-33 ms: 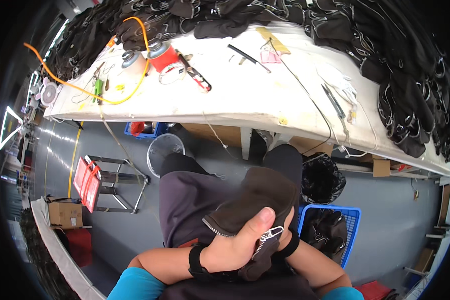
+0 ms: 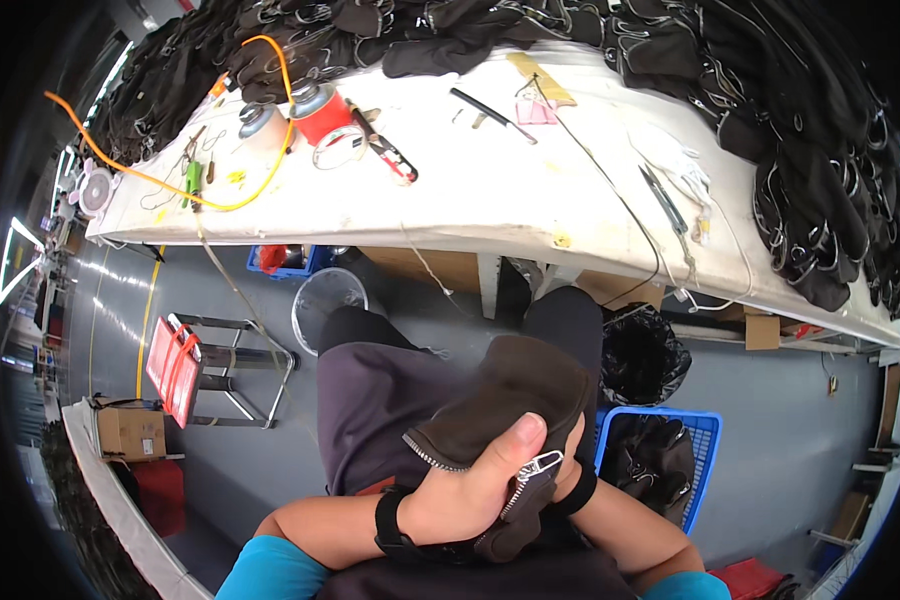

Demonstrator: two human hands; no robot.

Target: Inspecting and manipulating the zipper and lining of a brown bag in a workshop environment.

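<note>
Brown fabric [image 2: 515, 385] is clasped in the left hand [image 2: 460, 500]; the right hand [image 2: 570, 468] curls behind, grip hidden; stray folds could jam the zip slider [image 2: 543, 463]

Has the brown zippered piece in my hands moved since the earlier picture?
No: against the blue basket, the brown zippered piece shows no clear shift either way.

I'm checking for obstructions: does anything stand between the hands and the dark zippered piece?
Nothing visible does. The left hand holds the dark zippered piece directly; the right hand appears against its right side, partly hidden.
</note>
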